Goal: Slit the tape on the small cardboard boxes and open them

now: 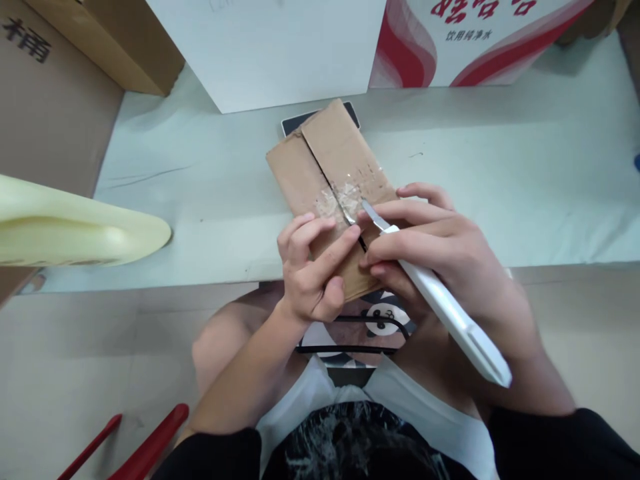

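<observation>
White plastic utility knife (445, 303), gripped by the right hand (463, 257), slants forward-left over flat brown cardboard packet (345, 163); left hand (311, 273) touches it, grip unclear.

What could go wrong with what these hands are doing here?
The knife in the right hand has its blade out near the left hand, so a slip might cut it. The cardboard package seems to jut past the table, so it could tip. Cutting deep at the seam might nick anything inside.
</observation>
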`<state>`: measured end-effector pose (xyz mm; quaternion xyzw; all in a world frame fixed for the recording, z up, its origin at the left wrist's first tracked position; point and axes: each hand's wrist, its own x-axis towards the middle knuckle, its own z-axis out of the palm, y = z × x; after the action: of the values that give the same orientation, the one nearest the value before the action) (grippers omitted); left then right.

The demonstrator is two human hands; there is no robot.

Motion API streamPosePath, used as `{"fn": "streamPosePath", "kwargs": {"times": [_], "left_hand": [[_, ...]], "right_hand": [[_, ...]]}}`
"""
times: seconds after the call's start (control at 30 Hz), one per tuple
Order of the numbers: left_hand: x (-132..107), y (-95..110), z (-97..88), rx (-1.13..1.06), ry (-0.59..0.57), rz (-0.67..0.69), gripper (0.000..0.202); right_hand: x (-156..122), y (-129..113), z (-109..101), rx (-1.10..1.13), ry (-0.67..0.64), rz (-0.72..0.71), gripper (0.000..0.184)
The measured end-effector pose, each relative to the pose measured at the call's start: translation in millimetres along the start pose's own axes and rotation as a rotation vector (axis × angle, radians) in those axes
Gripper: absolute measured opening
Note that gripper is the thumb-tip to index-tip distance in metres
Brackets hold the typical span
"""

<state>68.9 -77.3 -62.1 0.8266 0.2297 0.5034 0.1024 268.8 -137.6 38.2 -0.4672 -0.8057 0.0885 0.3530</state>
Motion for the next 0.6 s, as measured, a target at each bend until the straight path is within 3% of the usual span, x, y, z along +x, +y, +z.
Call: {"fn": "streamPosePath", "kwargs": {"times": [0.13,0.43,0.6], "left_hand": [[-0.8,-0.7,0.9,-0.004,0.005,0.019,0.053],[6.2,1.0,2.2,-0.008,0.004,0.069,0.049],[6.1,3.5,-1.2,0.038,-0.033,0.022,0.05]], "right_hand": [[0.1,7.9,2.5,-0.043,0.044,-0.052,0.005],[-5.2,2.3,1.9,-0.083,0.081,-0.032,0.014],[-6.0,10.2,-0.3,-0.018,0.323,-0.016,0.027]]}}
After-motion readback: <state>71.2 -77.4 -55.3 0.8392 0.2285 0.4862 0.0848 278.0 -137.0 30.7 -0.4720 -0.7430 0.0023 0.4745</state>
